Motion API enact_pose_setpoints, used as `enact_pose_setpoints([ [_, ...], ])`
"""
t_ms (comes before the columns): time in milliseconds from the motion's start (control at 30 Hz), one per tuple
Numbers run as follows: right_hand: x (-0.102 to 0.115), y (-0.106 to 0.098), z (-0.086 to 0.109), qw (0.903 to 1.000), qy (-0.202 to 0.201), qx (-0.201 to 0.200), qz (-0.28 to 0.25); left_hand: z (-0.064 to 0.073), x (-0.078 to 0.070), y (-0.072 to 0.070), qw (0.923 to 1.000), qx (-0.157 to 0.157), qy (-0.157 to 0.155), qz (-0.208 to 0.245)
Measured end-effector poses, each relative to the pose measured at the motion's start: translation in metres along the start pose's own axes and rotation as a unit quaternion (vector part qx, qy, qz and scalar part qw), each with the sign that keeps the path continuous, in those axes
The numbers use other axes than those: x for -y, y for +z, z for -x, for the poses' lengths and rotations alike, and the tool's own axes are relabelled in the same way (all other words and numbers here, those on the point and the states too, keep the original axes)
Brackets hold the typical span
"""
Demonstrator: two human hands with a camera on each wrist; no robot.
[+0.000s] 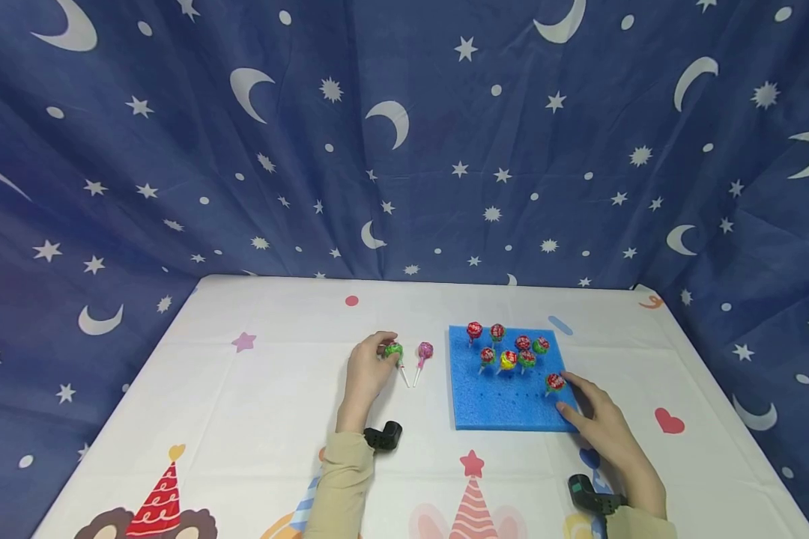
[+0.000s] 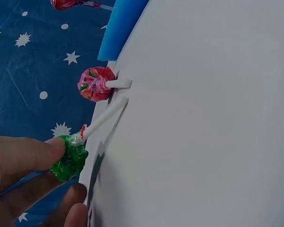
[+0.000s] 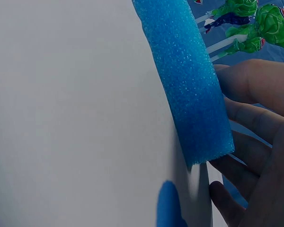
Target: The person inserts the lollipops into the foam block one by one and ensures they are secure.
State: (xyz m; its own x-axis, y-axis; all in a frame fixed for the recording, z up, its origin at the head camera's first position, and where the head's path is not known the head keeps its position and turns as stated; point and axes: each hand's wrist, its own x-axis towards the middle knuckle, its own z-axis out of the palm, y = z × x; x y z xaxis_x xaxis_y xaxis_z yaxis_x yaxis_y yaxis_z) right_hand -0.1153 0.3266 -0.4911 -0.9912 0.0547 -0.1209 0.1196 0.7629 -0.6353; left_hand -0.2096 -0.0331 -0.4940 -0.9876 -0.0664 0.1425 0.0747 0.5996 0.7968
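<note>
My left hand [image 1: 369,370] pinches the head of a green-wrapped lollipop [image 2: 71,163] between thumb and fingers. Its white stick slants down to the tabletop. Close beside it lies a pink-wrapped lollipop [image 1: 425,350], untouched. On the right, a blue foam board [image 1: 485,408] has several red, green and yellow lollipops standing in it, mostly toward the back. A red-and-green lollipop [image 1: 555,382] stands near the board's right edge. My right hand [image 1: 603,419] rests at that right edge, thumb and fingers spread and relaxed against the foam [image 3: 194,94].
Small holes dot the front part of the board. A white tablecloth [image 1: 270,397] with printed party figures covers the table. Behind it hangs a dark blue curtain [image 1: 431,224] with moons and stars. A black wrist camera sits on each wrist.
</note>
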Motion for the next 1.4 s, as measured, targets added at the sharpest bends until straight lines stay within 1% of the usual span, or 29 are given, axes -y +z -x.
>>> enact_pose_setpoints([
  [67,0.000,0.000,-0.001,1.0000,0.000,0.001,0.000,0.001,-0.002,-0.002,1.0000,-0.002,-0.002,-0.004],
  [333,0.002,-0.001,0.000,0.9999,0.007,0.007,0.002,0.006,-0.007,-0.010,0.9996,-0.016,0.008,-0.022],
  [600,0.001,-0.001,0.000,0.9999,0.005,0.008,0.006,0.009,-0.009,-0.016,0.9993,-0.025,0.015,-0.023],
  [867,0.001,-0.001,0.000,1.0000,0.002,0.007,0.005,0.010,-0.012,-0.016,0.9988,-0.038,0.022,-0.022],
  [1200,0.001,0.000,0.000,0.9999,0.008,0.009,0.007,0.011,-0.020,-0.015,0.9996,-0.025,0.017,0.001],
  [1400,0.000,0.000,0.000,0.9999,0.008,0.009,0.007,0.012,-0.026,-0.013,0.9990,-0.030,0.033,-0.004],
])
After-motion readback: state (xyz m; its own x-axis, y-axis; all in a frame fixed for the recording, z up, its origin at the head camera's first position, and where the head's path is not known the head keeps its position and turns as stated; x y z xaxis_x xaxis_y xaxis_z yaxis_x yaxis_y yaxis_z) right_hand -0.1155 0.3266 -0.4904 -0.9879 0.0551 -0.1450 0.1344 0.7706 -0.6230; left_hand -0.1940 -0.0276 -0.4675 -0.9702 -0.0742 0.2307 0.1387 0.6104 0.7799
